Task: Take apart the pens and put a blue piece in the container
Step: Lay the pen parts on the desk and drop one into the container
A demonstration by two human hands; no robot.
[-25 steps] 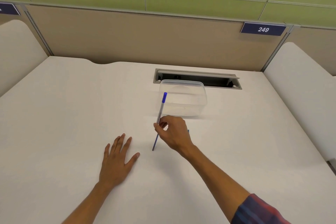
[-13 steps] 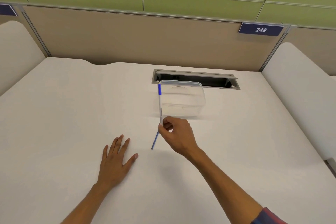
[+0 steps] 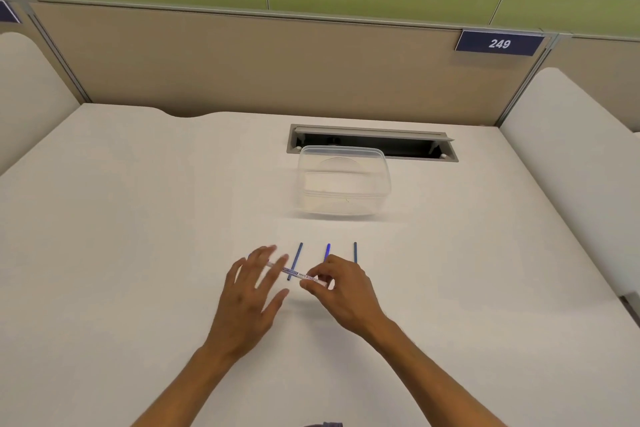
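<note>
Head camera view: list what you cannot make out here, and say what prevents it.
- Pen print: too small.
- Pen's left end: behind the blurred left hand fingers.
- Middle blue stick: lower part behind the right hand.
- Container contents: clear walls, nothing discernible.

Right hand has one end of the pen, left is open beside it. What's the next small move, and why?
Probably close the left hand on the pen's free end and pull it apart. The right hand pinches only one end, the left hand's fingers are spread and blurred at the other, and the container looks empty, so no blue piece is in yet.
</note>
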